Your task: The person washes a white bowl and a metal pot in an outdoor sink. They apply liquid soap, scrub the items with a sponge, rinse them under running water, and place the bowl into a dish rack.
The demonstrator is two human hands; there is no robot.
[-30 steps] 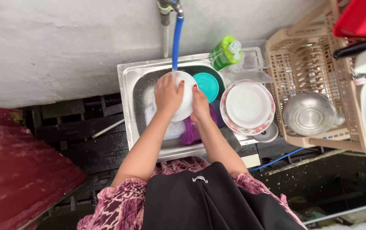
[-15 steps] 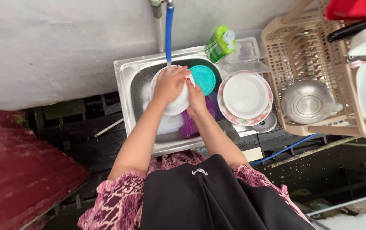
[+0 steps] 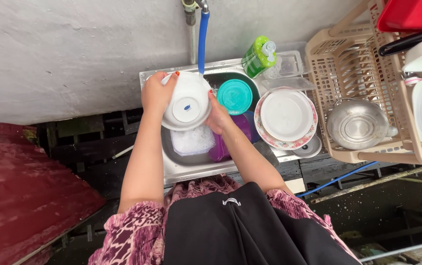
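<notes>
Both hands hold a white bowl under the tap, above the sink.

Left hand (image 3: 156,93) is clamped on the rim of the white bowl (image 3: 187,101), bottom facing up, just left of the blue hose (image 3: 202,41); right hand (image 3: 219,117) is closed on its lower right edge. Below, the steel sink (image 3: 171,169) holds a sudsy clear container (image 3: 192,141), a teal lid (image 3: 234,96) and a purple tub (image 3: 230,140), seemingly unwashed. Right of centre, stacked plates (image 3: 285,116) wait; a metal pot (image 3: 358,123) sits in the beige rack (image 3: 348,64).
</notes>
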